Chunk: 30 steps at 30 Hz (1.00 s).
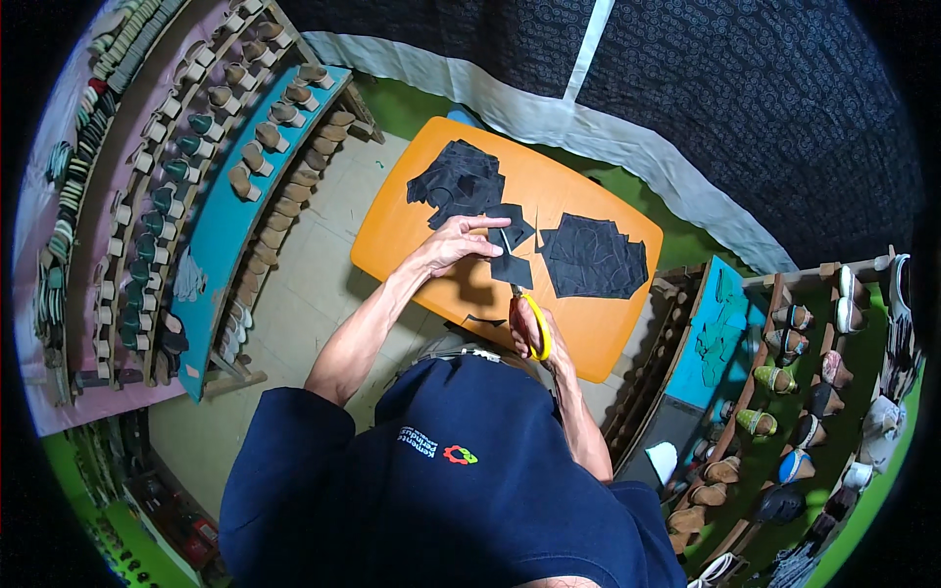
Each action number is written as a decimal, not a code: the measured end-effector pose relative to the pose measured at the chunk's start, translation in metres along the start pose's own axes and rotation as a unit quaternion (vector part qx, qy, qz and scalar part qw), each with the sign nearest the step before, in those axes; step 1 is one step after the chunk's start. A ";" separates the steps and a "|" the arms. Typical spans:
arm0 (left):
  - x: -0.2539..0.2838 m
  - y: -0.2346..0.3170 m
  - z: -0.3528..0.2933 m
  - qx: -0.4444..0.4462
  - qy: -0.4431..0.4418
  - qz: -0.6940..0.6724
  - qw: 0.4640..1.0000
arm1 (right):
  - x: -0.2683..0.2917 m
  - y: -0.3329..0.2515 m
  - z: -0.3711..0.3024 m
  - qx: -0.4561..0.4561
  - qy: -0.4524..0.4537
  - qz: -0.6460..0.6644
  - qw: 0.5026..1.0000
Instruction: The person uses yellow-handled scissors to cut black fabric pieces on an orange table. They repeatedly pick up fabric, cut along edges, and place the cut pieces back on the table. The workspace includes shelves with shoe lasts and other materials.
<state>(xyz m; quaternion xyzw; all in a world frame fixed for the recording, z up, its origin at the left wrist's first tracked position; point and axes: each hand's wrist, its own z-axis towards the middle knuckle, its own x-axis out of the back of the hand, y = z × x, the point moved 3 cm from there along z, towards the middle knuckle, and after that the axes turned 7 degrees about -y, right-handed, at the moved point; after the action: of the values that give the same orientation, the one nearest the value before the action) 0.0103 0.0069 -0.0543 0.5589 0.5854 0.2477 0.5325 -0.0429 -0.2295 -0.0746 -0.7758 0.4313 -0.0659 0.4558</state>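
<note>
My left hand (458, 243) pinches a small black piece of fabric or leather (511, 270) over the orange table (402, 235). In my right hand (545, 338) is a pair of scissors (538, 319) with yellow handles, my fingers wrapped in the loops. The scissor blades point away from me and meet the black piece; how far apart they are is hard to make out. Beyond my left hand lies a crumpled heap of black pieces (459, 181). A flatter stack of black pieces (594, 257) rests to the right. A thin black scrap (484, 320) is near the table's front edge.
On the left, racks carry rows of shoe lasts (253, 157), beside a turquoise shelf board (218, 257). To the right stand shelves with shoes (778, 379) and a turquoise board with green pieces (720, 318). A dark patterned curtain (725, 127) hangs behind the table.
</note>
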 end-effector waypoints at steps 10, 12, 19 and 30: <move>0.008 -0.018 -0.002 -0.007 0.042 -0.067 0.997 | 0.001 0.006 0.002 0.013 0.011 -0.017 1.000; 0.006 -0.018 0.000 -0.003 0.039 -0.069 0.997 | 0.002 0.006 -0.001 0.013 0.014 -0.015 1.000; 0.004 -0.023 0.002 -0.019 0.046 -0.075 0.996 | 0.000 0.000 -0.003 0.008 0.043 -0.018 0.999; -0.002 0.009 -0.005 0.022 0.020 -0.027 0.999 | 0.004 0.005 -0.008 0.007 0.011 -0.011 1.000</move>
<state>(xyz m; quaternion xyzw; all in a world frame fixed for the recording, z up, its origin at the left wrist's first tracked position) 0.0087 0.0090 -0.0438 0.5494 0.6157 0.2315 0.5152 -0.0474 -0.2383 -0.0746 -0.7766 0.4269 -0.0822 0.4560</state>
